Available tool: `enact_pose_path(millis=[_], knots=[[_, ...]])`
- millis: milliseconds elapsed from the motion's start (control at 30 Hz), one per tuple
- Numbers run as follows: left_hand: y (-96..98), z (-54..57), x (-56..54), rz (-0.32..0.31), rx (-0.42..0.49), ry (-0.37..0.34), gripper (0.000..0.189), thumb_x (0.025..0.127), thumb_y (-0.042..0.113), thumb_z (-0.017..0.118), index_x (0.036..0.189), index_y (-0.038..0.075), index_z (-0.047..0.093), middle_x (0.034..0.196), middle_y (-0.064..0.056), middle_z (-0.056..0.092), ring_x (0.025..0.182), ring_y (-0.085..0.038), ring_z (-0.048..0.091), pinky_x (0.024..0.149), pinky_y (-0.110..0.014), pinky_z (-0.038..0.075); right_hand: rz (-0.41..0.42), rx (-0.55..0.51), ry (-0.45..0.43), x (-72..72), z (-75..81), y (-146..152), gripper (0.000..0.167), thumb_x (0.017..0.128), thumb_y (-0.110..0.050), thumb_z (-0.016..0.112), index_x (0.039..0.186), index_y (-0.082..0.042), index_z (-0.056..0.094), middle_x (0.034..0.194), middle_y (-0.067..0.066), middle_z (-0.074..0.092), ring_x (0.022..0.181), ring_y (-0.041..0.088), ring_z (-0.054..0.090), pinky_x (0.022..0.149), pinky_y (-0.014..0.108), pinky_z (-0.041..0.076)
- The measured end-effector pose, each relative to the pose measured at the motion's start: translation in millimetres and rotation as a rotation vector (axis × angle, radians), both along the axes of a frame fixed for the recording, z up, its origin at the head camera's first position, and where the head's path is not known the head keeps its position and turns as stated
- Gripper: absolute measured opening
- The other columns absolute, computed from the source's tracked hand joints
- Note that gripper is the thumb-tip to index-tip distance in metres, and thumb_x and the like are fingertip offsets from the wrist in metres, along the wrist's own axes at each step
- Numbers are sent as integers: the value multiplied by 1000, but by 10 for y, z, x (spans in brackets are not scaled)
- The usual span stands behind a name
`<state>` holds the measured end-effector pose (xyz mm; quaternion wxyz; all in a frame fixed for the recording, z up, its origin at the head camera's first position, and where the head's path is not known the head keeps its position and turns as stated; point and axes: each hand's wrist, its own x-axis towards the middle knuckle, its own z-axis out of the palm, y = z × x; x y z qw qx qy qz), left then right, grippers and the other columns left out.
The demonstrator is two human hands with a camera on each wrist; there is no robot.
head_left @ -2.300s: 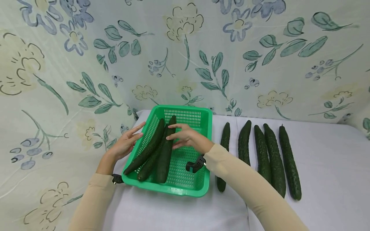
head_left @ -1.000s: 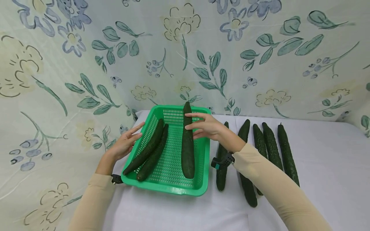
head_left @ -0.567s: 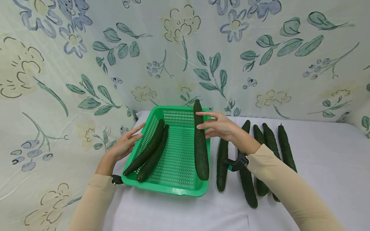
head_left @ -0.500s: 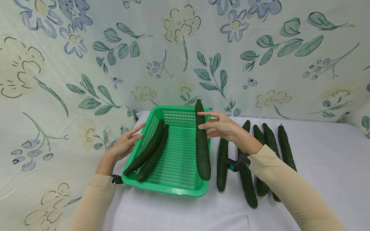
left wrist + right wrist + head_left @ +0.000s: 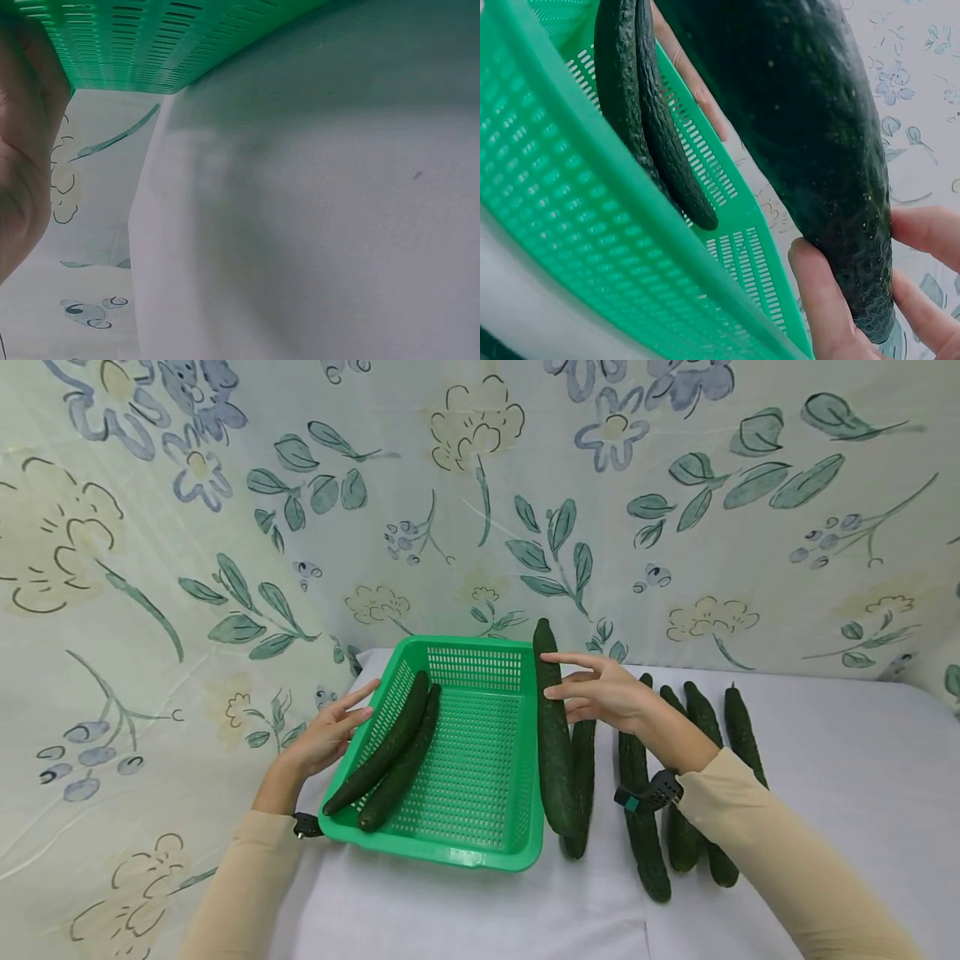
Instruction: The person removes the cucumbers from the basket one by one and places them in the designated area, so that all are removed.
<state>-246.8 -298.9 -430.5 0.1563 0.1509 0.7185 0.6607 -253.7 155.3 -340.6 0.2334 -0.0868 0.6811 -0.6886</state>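
A dark green cucumber [image 5: 553, 752] hangs over the right rim of the green plastic basket [image 5: 468, 857], gripped near its upper part by my right hand [image 5: 600, 693]. In the right wrist view, thumb and fingers pinch the held cucumber [image 5: 802, 135] from opposite sides. My left hand [image 5: 322, 739] rests against the basket's left side with fingers fairly straight. The left wrist view shows only part of that left hand [image 5: 22, 142] beside the basket wall [image 5: 165, 37]. Inside the basket, a curved cucumber [image 5: 386, 747] and another cucumber [image 5: 405, 768] lie side by side along the left.
To the basket's right, several cucumbers lie in a row on the white cloth [image 5: 847, 793]. The nearest cucumber [image 5: 583, 777] is partly behind the held one; my right arm covers parts of the others. A floral curtain [image 5: 480, 510] hangs behind and at the left.
My right hand has lifted the cucumber from beside the other two in the basket and carried it right, past the right rim. The left hand stays at the basket's left side.
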Motion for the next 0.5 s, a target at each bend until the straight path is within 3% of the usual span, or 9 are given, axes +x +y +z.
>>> enact_pose_path(millis=[200, 267, 367, 500], knots=[[-3, -18, -5, -8, 4, -3, 55, 110, 17, 42, 161, 22, 24, 70, 3, 55, 46, -9, 42, 43, -24, 35, 12, 29, 43, 49, -5, 148, 68, 93, -2, 69, 154, -8, 40, 100, 11, 57, 68, 17, 61, 71, 35, 56], [-10, -20, -6, -10, 0, 3, 55, 109, 18, 42, 161, 22, 23, 73, 3, 56, 45, -7, 42, 43, -22, 37, 12, 39, 55, 70, -9, 195, 68, 93, -3, 69, 153, -7, 39, 99, 11, 57, 70, 18, 61, 72, 36, 56], [-16, -16, -4, -7, 2, 12, 55, 109, 17, 43, 161, 21, 24, 89, 5, 64, 44, -7, 40, 42, -22, 36, 9, 48, 64, 101, -21, 269, 69, 92, -4, 70, 153, -7, 39, 98, 11, 56, 74, 19, 62, 75, 38, 56], [-12, -2, -3, -11, 7, 5, 55, 109, 17, 43, 161, 21, 23, 87, 5, 63, 45, -8, 42, 42, -26, 33, 1, 70, 88, 130, -42, 360, 69, 92, -6, 71, 154, -7, 39, 98, 11, 55, 80, 21, 64, 79, 41, 56]])
